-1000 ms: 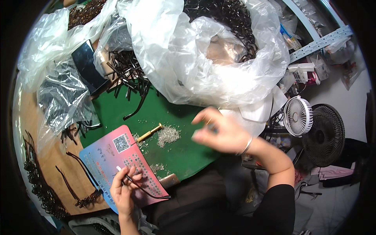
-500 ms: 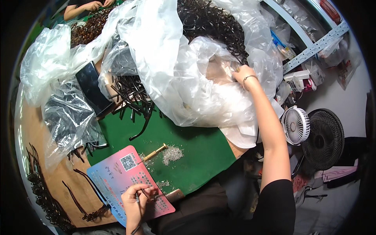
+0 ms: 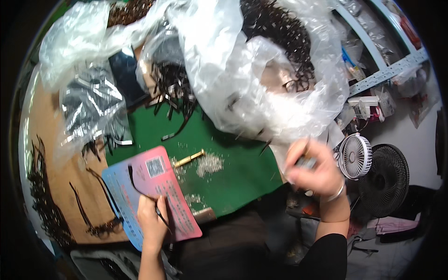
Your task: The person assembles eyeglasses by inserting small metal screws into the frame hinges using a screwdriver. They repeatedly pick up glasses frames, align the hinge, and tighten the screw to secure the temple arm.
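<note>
My left hand (image 3: pixel 151 217) is closed on a dark, slender eyeglass temple (image 3: pixel 135 184), its curved tip pointing up and away. Both lie over a pink and blue printed card (image 3: pixel 179 210) on a green mat (image 3: pixel 247 163). Off the mat's right edge, my right hand (image 3: pixel 317 170) is smeared by motion. Its fingers look curled, but whether anything is between them cannot be made out. A brass-coloured screwdriver (image 3: pixel 190 158) rests beside a pile of tiny, shiny screw-like parts (image 3: pixel 210 164). Beyond, a large clear plastic bag (image 3: pixel 210 60) holds many dark eyeglass frames (image 3: pixel 280 30).
Loose dark temples (image 3: pixel 172 88) lie beyond the mat, near a black flat device (image 3: pixel 128 77). A row of glasses frames (image 3: pixel 44 200) lines the table's left edge. On the right stand a white fan (image 3: pixel 355 156), a black fan (image 3: pixel 385 179) and a metal rack (image 3: pixel 389 72).
My right hand has drawn back from the plastic bag toward me. The temple in my left hand now shows, pointing up over the card. The view has shifted, and the other person's hands have left it.
</note>
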Action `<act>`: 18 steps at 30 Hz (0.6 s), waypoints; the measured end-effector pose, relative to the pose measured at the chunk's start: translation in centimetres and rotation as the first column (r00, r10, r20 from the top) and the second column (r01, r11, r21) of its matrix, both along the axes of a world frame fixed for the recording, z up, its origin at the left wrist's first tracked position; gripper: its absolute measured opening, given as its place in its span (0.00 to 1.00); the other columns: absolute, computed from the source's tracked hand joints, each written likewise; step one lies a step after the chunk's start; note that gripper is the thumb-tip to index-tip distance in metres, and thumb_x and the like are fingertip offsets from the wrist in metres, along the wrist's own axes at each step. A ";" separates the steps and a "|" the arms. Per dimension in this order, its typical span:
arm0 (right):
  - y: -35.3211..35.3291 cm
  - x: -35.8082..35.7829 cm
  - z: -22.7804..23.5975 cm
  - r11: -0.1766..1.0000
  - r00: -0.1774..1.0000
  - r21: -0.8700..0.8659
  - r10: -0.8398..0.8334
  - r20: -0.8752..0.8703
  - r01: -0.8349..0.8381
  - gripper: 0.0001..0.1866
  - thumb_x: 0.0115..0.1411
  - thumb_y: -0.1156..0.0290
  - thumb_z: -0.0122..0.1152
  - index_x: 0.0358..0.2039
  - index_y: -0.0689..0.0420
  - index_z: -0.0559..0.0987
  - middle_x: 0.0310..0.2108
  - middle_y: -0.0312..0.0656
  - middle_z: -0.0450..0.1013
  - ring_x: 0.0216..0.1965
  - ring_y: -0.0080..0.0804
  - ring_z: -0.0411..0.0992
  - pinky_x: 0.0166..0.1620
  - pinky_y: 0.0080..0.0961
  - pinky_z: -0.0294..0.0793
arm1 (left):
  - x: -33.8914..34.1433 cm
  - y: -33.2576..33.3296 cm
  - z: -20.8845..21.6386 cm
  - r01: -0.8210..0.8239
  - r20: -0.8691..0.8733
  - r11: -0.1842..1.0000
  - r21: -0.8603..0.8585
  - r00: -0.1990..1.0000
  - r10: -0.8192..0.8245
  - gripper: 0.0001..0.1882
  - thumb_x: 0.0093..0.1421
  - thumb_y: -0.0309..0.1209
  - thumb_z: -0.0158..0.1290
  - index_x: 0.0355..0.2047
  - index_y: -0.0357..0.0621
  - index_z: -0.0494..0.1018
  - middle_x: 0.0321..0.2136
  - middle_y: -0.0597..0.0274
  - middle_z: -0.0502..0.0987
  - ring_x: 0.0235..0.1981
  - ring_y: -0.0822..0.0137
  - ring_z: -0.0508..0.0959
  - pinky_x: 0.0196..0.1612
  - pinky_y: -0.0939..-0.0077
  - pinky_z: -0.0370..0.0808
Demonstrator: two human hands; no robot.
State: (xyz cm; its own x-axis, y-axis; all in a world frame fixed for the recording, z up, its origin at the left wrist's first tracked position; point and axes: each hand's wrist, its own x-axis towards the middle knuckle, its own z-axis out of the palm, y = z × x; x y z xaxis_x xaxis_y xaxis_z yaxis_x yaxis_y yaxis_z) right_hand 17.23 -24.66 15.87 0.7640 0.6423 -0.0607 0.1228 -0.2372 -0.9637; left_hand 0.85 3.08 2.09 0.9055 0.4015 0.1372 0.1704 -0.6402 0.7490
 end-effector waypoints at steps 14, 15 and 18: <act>6.3 -9.3 -12.3 0.844 0.840 -0.179 0.434 -0.325 -0.506 0.08 0.54 0.69 0.58 0.31 0.59 0.72 0.29 0.41 0.75 0.31 0.34 0.76 0.34 0.26 0.74 | -1.5 0.9 -1.2 -0.022 -0.034 0.990 -0.137 0.999 0.017 0.06 0.61 0.23 0.47 0.37 0.33 0.69 0.24 0.62 0.73 0.21 0.76 0.73 0.25 0.84 0.71; 6.3 -9.4 -12.3 0.854 0.845 -0.158 0.431 -0.316 -0.495 0.08 0.54 0.68 0.59 0.30 0.58 0.72 0.29 0.42 0.75 0.30 0.38 0.75 0.34 0.28 0.74 | -1.3 -0.1 0.2 -0.123 -0.096 0.925 -0.360 0.991 0.094 0.07 0.61 0.24 0.47 0.38 0.33 0.69 0.24 0.62 0.73 0.21 0.77 0.72 0.24 0.85 0.71; 6.4 -9.2 -11.8 0.822 0.843 -0.236 0.445 -0.303 -0.519 0.08 0.54 0.68 0.59 0.30 0.58 0.72 0.29 0.43 0.75 0.30 0.40 0.75 0.33 0.29 0.74 | 0.0 -2.7 1.3 -0.217 -0.174 0.775 -0.593 0.975 0.141 0.06 0.63 0.24 0.44 0.39 0.33 0.64 0.26 0.62 0.72 0.20 0.81 0.72 0.23 0.89 0.71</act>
